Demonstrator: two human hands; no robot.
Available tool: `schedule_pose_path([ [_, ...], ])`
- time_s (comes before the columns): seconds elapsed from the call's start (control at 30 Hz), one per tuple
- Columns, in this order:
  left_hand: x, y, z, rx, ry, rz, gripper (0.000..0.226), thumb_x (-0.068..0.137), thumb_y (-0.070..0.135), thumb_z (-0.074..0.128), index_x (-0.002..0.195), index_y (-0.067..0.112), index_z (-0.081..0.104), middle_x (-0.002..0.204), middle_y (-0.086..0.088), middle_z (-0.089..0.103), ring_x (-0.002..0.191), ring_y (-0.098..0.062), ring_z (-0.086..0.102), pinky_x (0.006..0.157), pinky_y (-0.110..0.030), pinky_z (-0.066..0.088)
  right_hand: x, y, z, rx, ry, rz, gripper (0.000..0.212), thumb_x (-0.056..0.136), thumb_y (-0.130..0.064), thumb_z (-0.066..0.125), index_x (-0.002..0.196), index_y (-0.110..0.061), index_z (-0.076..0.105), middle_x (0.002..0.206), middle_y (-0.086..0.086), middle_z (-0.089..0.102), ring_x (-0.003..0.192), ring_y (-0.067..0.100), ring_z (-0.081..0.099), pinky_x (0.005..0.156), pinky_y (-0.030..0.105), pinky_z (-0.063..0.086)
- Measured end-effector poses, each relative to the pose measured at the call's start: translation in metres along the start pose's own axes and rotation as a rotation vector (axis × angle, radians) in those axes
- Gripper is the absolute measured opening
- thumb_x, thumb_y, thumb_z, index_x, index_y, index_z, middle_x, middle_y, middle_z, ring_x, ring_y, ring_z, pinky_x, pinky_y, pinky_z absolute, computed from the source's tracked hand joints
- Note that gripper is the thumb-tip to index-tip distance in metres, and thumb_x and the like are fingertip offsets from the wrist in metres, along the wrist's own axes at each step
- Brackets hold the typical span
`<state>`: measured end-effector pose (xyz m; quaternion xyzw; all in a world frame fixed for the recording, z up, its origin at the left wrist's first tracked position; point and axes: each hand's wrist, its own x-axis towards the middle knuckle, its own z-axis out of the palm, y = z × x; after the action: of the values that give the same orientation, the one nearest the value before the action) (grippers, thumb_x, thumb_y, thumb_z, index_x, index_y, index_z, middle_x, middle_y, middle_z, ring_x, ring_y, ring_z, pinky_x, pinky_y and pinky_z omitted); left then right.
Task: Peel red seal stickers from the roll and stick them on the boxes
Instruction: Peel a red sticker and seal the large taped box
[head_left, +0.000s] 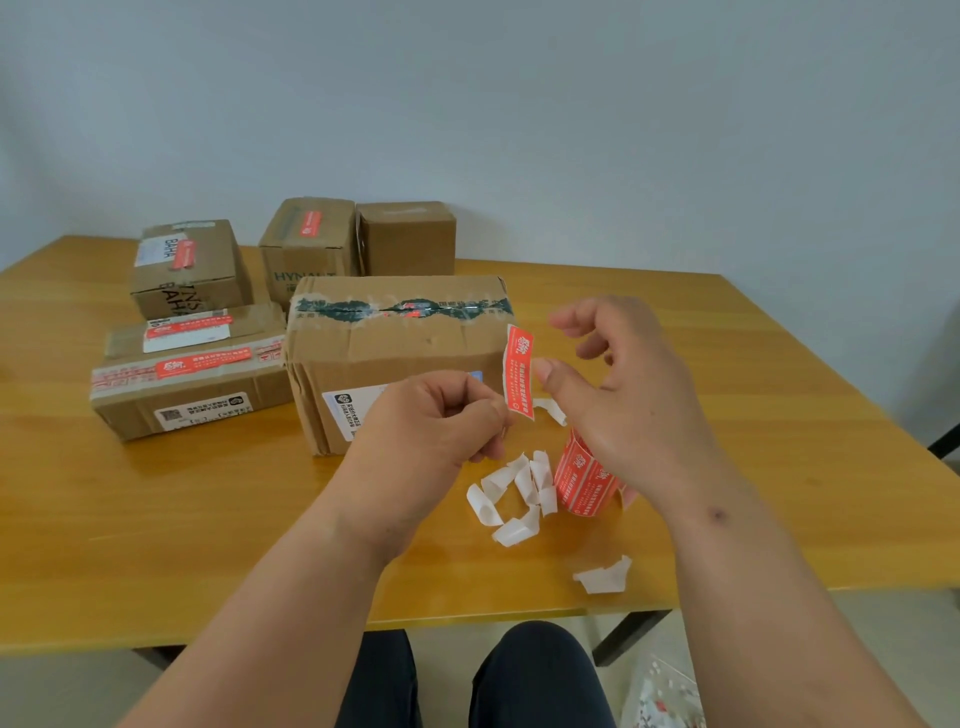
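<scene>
Wooden table (156, 519) lies bare near its front edge; both hands pinch one red sticker (519, 371).

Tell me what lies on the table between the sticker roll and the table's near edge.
In the head view, one crumpled white backing scrap lies on the bare table between the sticker roll and the near edge.

White backing scraps (519, 493), wooden table (156, 519)
</scene>
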<state>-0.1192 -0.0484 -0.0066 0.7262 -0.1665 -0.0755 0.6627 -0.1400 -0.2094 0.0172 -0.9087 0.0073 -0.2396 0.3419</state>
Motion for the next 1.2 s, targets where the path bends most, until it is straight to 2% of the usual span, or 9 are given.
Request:
schedule_pose_path([
  [0.07, 0.0, 0.001, 0.0, 0.005, 0.018, 0.025, 0.022, 0.088, 0.011, 0.062, 0.068, 0.007, 0.067, 0.058, 0.001, 0.062, 0.059, -0.006, 0.052, 0.059, -0.012, 0.046, -0.001, -0.005, -0.003, 0.03, -0.085, -0.033, 0.014, 0.085, -0.023, 0.067, 0.083, -0.035, 0.061, 0.09, -0.015, 0.061, 0.082, 0.0, 0.054, 0.067, 0.005, 0.04],
  [0.17, 0.001, 0.003, 0.0, 0.048, 0.035, 0.044, 0.021, 0.089, 0.017, 0.065, 0.07, 0.009, 0.07, 0.059, 0.001, 0.064, 0.061, -0.011, 0.052, 0.059, -0.017, 0.044, -0.005, -0.008, -0.003, 0.061, -0.231, -0.052, 0.014, 0.085, -0.019, 0.067, 0.073, -0.026, 0.069, 0.074, -0.012, 0.065, 0.072, 0.005, 0.059, 0.061, 0.015, 0.046],
  [0.27, 0.002, 0.002, 0.0, 0.13, 0.047, 0.07, 0.021, 0.09, 0.018, 0.064, 0.07, 0.013, 0.071, 0.062, -0.003, 0.066, 0.06, -0.017, 0.05, 0.057, -0.024, 0.042, -0.006, -0.008, -0.003, 0.065, -0.246, -0.041, 0.012, 0.084, -0.024, 0.067, 0.074, -0.025, 0.072, 0.074, -0.01, 0.067, 0.072, 0.007, 0.061, 0.063, 0.022, 0.049],
  [0.37, 0.002, 0.004, -0.001, 0.206, 0.048, 0.114, 0.023, 0.091, 0.015, 0.063, 0.07, 0.011, 0.071, 0.061, -0.008, 0.064, 0.048, -0.008, 0.042, 0.046, -0.017, 0.036, -0.006, -0.008, -0.003, 0.041, -0.24, -0.036, 0.012, 0.085, -0.025, 0.066, 0.075, -0.025, 0.073, 0.075, -0.01, 0.067, 0.073, 0.007, 0.061, 0.063, 0.024, 0.048],
  [0.5, 0.002, 0.006, 0.0, 0.249, 0.044, 0.138, 0.026, 0.092, 0.015, 0.063, 0.067, 0.013, 0.068, 0.047, 0.008, 0.052, 0.038, -0.004, 0.033, 0.04, -0.012, 0.029, -0.004, -0.01, -0.004, 0.029, -0.24, -0.036, 0.016, 0.084, -0.022, 0.065, 0.069, -0.023, 0.071, 0.072, -0.01, 0.067, 0.07, 0.009, 0.062, 0.061, 0.028, 0.048],
  [0.67, -0.001, 0.006, 0.0, 0.267, 0.024, 0.117, 0.028, 0.091, 0.016, 0.063, 0.065, 0.009, 0.066, 0.045, 0.01, 0.049, 0.038, -0.004, 0.032, 0.041, -0.01, 0.029, -0.004, -0.01, -0.006, 0.05, -0.222, 0.014, 0.021, 0.081, -0.021, 0.063, 0.06, -0.025, 0.065, 0.07, -0.01, 0.068, 0.067, 0.013, 0.062, 0.058, 0.027, 0.049],
  [0.83, 0.002, -0.005, -0.005, 0.323, 0.011, -0.071, 0.02, 0.085, 0.011, 0.061, 0.069, -0.001, 0.062, 0.053, 0.005, 0.059, 0.049, -0.008, 0.039, 0.048, -0.017, 0.036, -0.003, -0.001, -0.011, 0.01, -0.145, 0.144, 0.018, 0.082, -0.017, 0.057, 0.065, -0.019, 0.063, 0.071, -0.011, 0.066, 0.056, 0.006, 0.053, 0.047, 0.015, 0.04],
  [1.03, 0.01, -0.037, -0.01, 0.538, -0.011, -0.372, 0.018, 0.079, 0.016, 0.06, 0.067, 0.003, 0.061, 0.058, -0.003, 0.056, 0.057, -0.018, 0.043, 0.055, -0.028, 0.036, 0.002, 0.009, -0.021, -0.04, -0.004, 0.282, 0.021, 0.084, -0.018, 0.055, 0.063, -0.02, 0.057, 0.058, -0.011, 0.055, 0.047, 0.003, 0.044, 0.043, 0.014, 0.032],
  [1.2, 0.011, -0.05, -0.006, 0.817, -0.137, -0.419, 0.028, 0.082, 0.023, 0.057, 0.06, 0.017, 0.041, 0.06, 0.0, 0.041, 0.056, -0.016, 0.036, 0.052, -0.027, 0.029, 0.005, 0.016, -0.023, -0.032, 0.123, 0.329, 0.022, 0.084, -0.019, 0.054, 0.063, -0.011, 0.055, 0.05, -0.004, 0.045, 0.047, 0.01, 0.039, 0.047, 0.024, 0.031],
])
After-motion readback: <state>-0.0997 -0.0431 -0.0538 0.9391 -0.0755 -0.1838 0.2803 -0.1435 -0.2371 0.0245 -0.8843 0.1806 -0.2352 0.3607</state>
